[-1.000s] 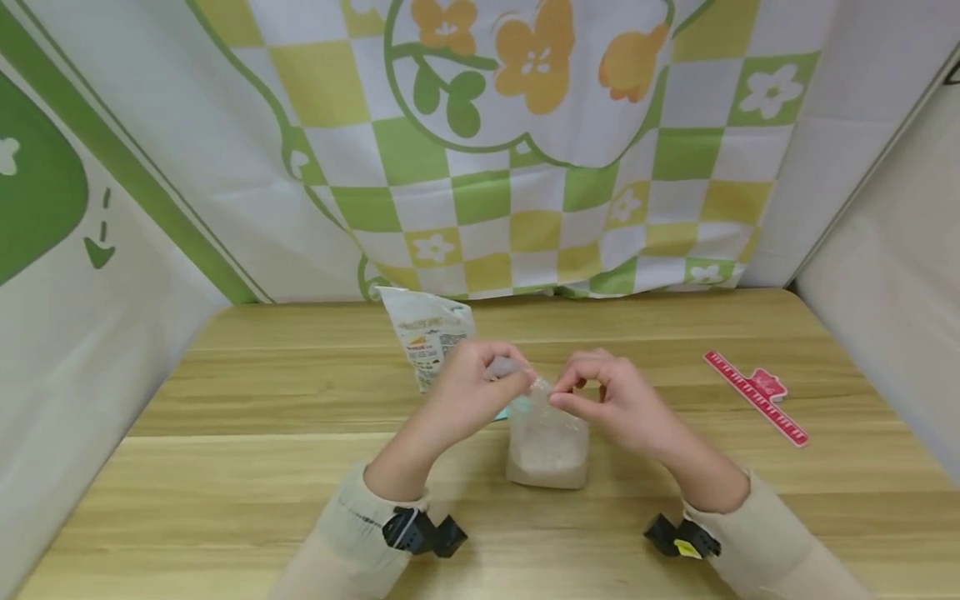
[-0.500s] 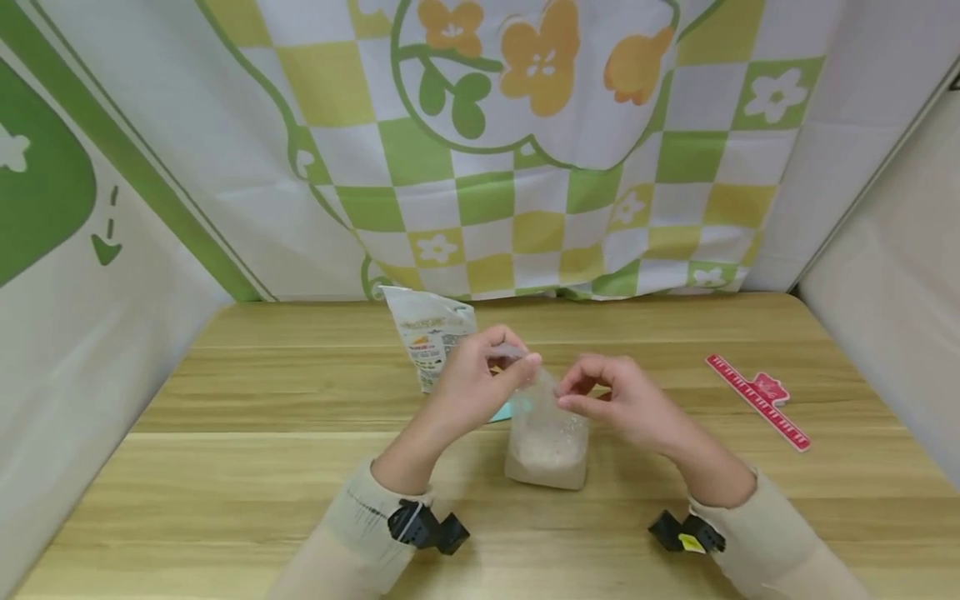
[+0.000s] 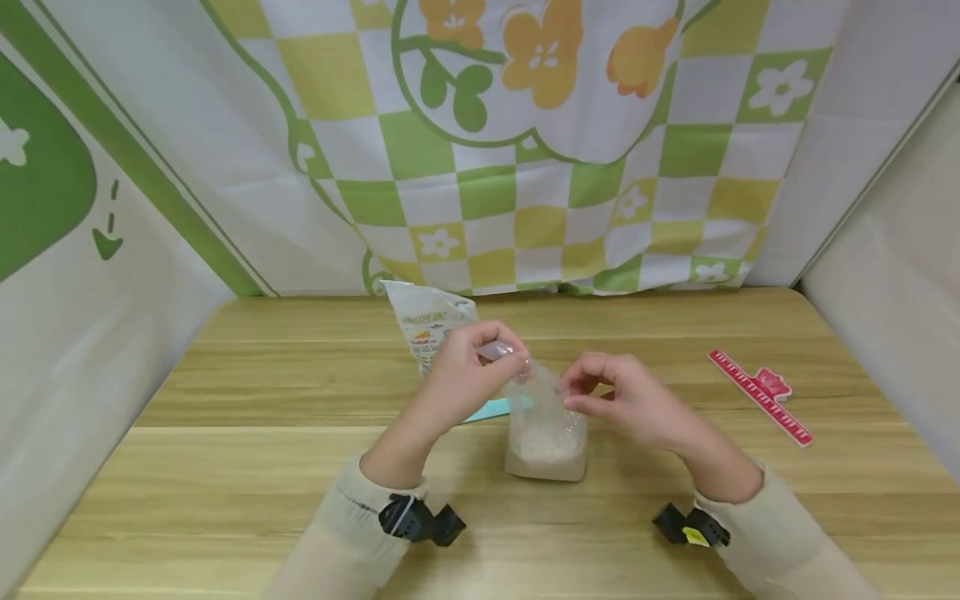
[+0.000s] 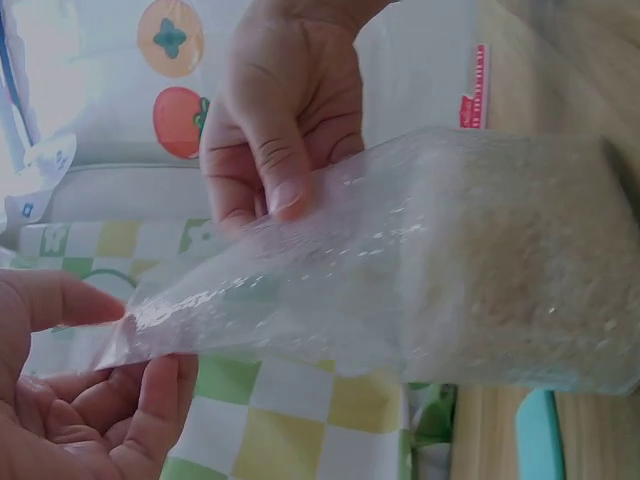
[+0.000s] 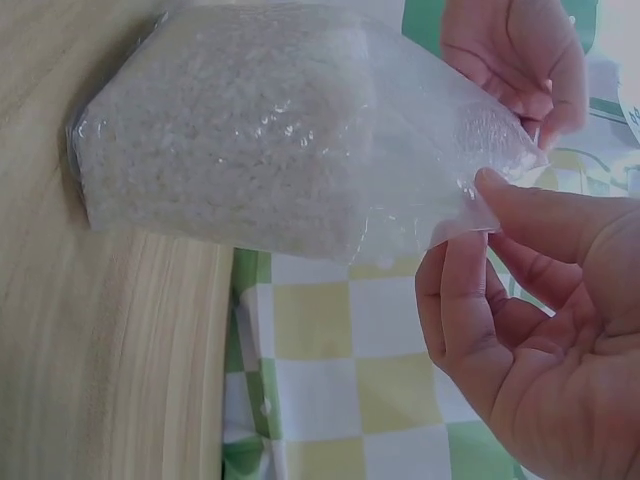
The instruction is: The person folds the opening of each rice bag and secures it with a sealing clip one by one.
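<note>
A clear plastic bag of rice (image 3: 546,450) stands upright on the table between both hands, its lower part filled with white grains. My left hand (image 3: 474,367) pinches the bag's top at its left corner between thumb and fingers. On the other side my right hand (image 3: 618,396) pinches the right edge of the bag's upper part, thumb against index finger. In the right wrist view the rice bag (image 5: 230,130) shows loose, unfilled film stretched between the two grips. The left wrist view shows that film narrowing toward the left fingers.
Behind my left hand stands a printed white packet (image 3: 427,321). A turquoise flat strip (image 3: 491,409) lies partly behind the rice bag. To the right, a red bag clip (image 3: 761,396) lies on the wooden table (image 3: 247,500). A checkered cloth (image 3: 540,192) hangs at the back.
My left hand has shifted slightly up and left with the bag's corner, and my right hand slightly right, so the bag's top is spread wider. More of the turquoise strip shows.
</note>
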Tool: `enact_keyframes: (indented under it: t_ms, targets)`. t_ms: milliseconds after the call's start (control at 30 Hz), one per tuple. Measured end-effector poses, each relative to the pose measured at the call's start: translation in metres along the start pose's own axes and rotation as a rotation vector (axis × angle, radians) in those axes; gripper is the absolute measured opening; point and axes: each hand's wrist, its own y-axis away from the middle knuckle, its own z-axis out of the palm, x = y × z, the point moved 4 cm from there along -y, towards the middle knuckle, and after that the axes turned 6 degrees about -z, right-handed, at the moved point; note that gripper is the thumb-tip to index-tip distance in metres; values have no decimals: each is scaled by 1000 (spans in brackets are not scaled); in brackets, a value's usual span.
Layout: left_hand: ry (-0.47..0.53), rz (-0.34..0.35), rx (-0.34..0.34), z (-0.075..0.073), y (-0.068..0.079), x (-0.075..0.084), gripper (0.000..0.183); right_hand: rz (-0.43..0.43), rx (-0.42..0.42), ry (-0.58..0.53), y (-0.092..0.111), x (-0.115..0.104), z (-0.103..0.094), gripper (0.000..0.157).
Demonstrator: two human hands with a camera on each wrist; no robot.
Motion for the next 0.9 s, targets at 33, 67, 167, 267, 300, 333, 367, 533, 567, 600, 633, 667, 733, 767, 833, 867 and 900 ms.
enact_keyframes:
  t_ms: [33,67,167,267,300,333,367,533,567,600,633,667,733,767,833,867,900]
  targets:
    - [-13,1,-15,-2,1,1,8,1,-1,0,0,0,0,8]
    - [-27,7,-29,-3,1,2,8,2,-2,3,0,0,0,7]
    - [-58,28,-56,-7,3,4,9,2,-7,19,2,-1,-1,7]
    - [-76,28,-59,-9,3,4,10,-4,-20,39,3,-2,-1,6]
    - [-79,24,-59,-10,4,4,10,-6,-26,45,3,-3,-1,7]
    - [-82,18,-57,-11,4,4,9,-8,-33,52,3,-4,-1,7]
    - [-87,10,-52,-11,4,5,8,-9,-37,59,3,-4,-1,7]
    - [-87,-7,-34,-12,5,7,6,-33,-46,94,3,-6,-2,7]
    - [-80,-5,-32,-12,5,7,6,-48,-45,103,3,-6,-3,7]
    - [-72,-2,-30,-11,5,7,6,-69,-43,117,3,-6,-3,7]
    - [-63,1,-26,-11,5,7,6,-91,-40,133,3,-6,-3,7]
    - [-57,5,-22,-11,5,7,6,-119,-38,156,2,-6,-2,8]
    - [-44,13,-16,-11,4,6,6,-181,-33,203,2,-7,-1,9]
    - [-38,19,-13,-10,4,6,6,-205,-31,226,2,-8,-1,9]
    - [-28,24,-7,-10,4,5,7,-236,-32,259,2,-9,-1,10]
    - [-20,27,-5,-9,4,4,7,-244,-35,267,2,-9,-1,10]
    - [-11,30,-4,-8,3,4,8,-244,-38,268,2,-9,-1,10]
